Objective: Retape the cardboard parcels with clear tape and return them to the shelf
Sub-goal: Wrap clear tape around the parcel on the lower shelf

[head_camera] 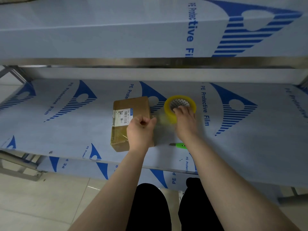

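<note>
Head view: My left hand [141, 129] pinches the free end of the clear tape strip [161, 120]. My right hand [185, 118] grips the tape roll [169, 112], fingers hooked into its core. The cardboard parcel [131, 109] lies flat on the shelf [66, 127], beneath and just beyond the left hand. I judge it light and stiff; hold it by the long edges. The strip is limp and tacky, so keep it taut. A green cutter [180, 145] lies beside the right wrist.
</note>
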